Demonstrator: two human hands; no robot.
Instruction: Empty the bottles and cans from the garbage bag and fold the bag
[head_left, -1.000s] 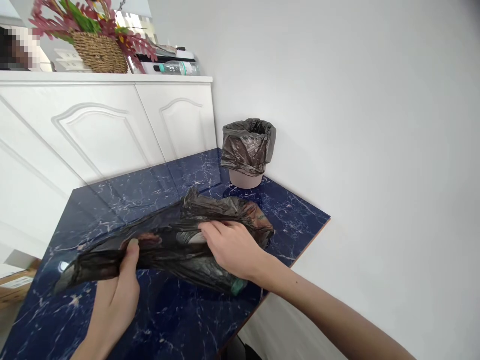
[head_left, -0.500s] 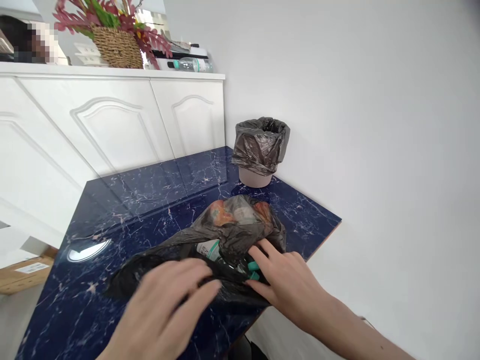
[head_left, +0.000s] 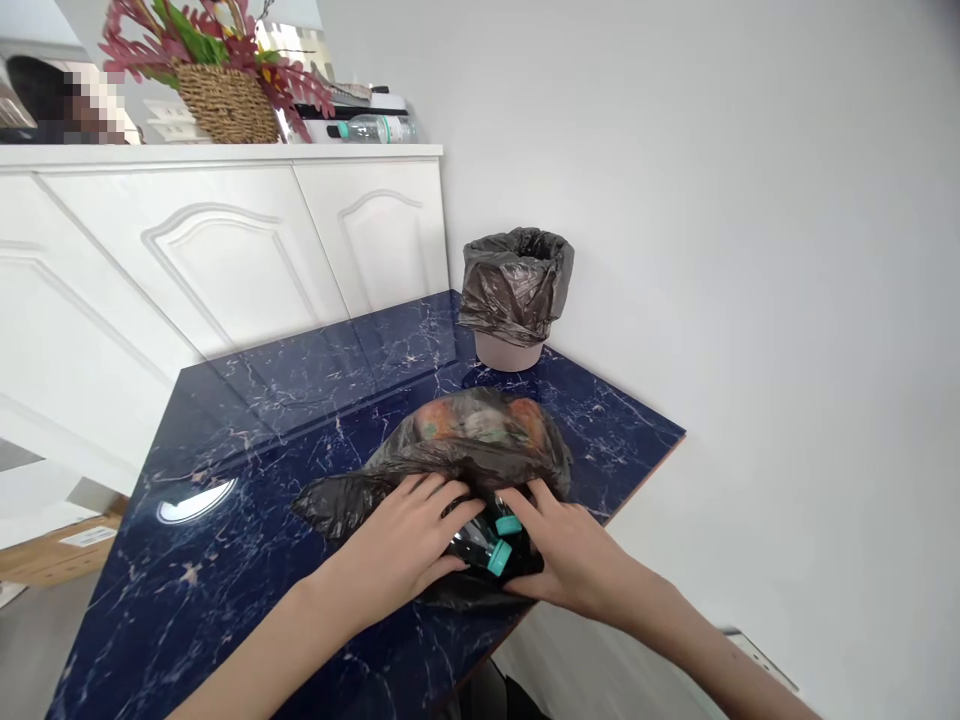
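Note:
A dark, half-see-through trash bag (head_left: 480, 445) full of rubbish lies on the dark blue marbled table (head_left: 285, 400). Orange wrappers show through its far side. At its near mouth, bottles with teal caps (head_left: 500, 543) stick out. My left hand (head_left: 409, 545) lies flat on the bag's left part, fingers spread over the plastic. My right hand (head_left: 574, 550) rests on the bag's right side, fingers touching the plastic beside the bottle caps. Neither hand visibly closes around anything.
A small pink bin lined with a dark bag (head_left: 516, 295) stands at the table's far corner by the white wall. A white cabinet (head_left: 225, 250) behind carries a flower basket (head_left: 225, 95) and a lying bottle (head_left: 371, 128). The table's right edge (head_left: 645, 470) is near my right hand.
The bag's long left tail was stretched out in my left hand; now it is bunched toward the middle. Both hands have come together onto the bag's near mouth, where bottle caps show.

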